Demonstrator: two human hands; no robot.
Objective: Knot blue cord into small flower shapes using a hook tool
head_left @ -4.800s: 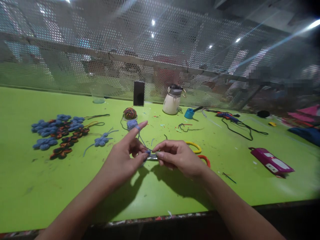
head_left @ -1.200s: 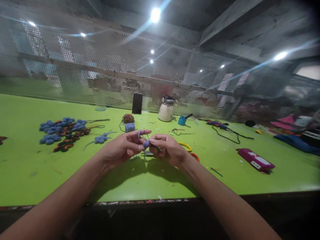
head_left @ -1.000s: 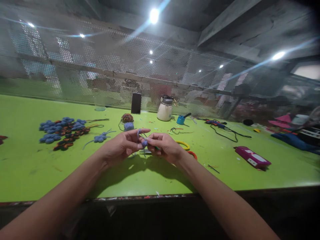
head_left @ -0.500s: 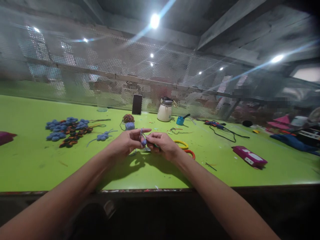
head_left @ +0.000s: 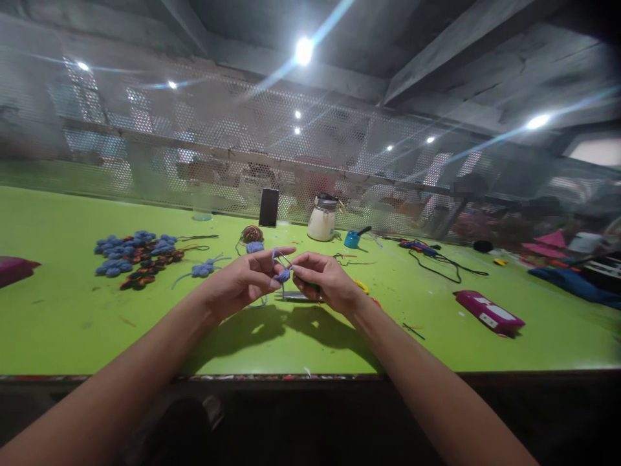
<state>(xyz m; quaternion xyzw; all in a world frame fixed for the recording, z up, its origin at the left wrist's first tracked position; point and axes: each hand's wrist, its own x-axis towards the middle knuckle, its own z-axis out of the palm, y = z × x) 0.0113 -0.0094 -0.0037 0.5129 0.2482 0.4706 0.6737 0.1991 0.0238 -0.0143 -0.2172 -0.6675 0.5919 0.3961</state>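
Observation:
My left hand [head_left: 245, 278] pinches a small piece of blue yarn work [head_left: 282, 276], and a strand loops over its raised index finger. Closed round a thin metal hook [head_left: 285, 260] is my right hand [head_left: 327, 279]; the hook's tip meets the yarn between the hands. A ball of blue yarn [head_left: 254, 247] lies just behind my left hand. Scissors [head_left: 298, 296] rest under my right hand, their handles partly hidden. To the left are blue crocheted flowers [head_left: 114, 266], dark orange-black ones [head_left: 140, 277] and a single blue flower [head_left: 202, 268].
On the green table [head_left: 233, 349] stand a white jug [head_left: 322, 220], a dark phone [head_left: 268, 208] and a blue pot [head_left: 352, 239]. A multicoloured yarn ball [head_left: 252, 234] sits behind. At right are a purple case [head_left: 489, 312] and a dark cord [head_left: 444, 275].
My right hand has moved slightly right, away from my left, showing more of the hook and the scissor blades. The whole view has shifted a little.

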